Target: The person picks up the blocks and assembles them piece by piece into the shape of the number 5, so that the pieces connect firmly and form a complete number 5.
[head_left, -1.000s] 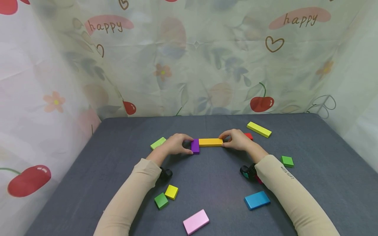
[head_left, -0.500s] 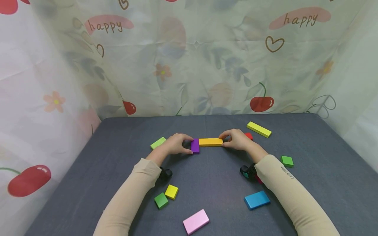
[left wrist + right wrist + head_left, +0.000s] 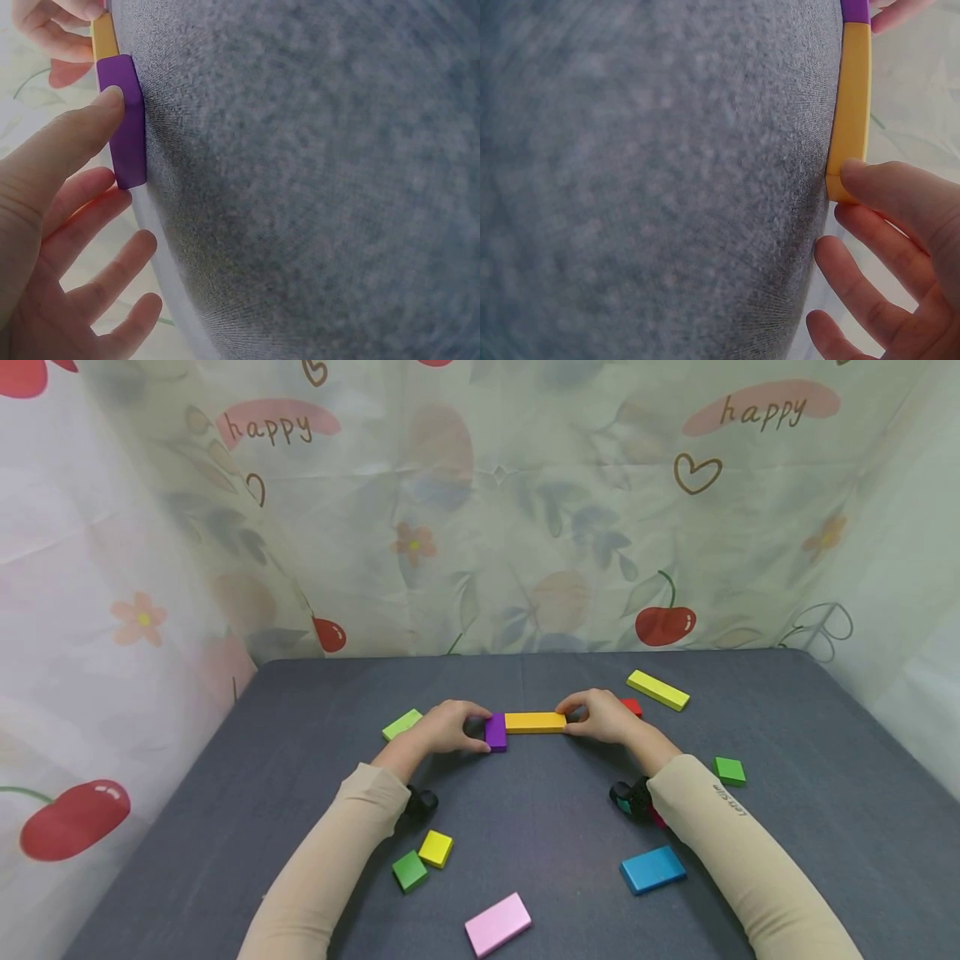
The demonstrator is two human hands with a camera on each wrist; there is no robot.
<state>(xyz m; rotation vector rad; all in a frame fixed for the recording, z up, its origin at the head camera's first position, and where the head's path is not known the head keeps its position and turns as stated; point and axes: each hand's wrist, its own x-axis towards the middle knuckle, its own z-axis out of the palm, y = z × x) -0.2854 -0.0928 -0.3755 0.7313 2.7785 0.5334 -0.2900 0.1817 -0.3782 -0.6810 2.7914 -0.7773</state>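
Purple block [image 3: 495, 732] pinched in your left hand [image 3: 442, 727], butted against orange bar [image 3: 535, 722] gripped by your right hand [image 3: 602, 716], mid-surface toward far edge. Risk: uneven squeeze skews joint, bar end pivots into red block [image 3: 632, 705].

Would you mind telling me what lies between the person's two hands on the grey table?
In the head view, a purple block and a long orange block lie end to end, touching, between the left hand and right hand.
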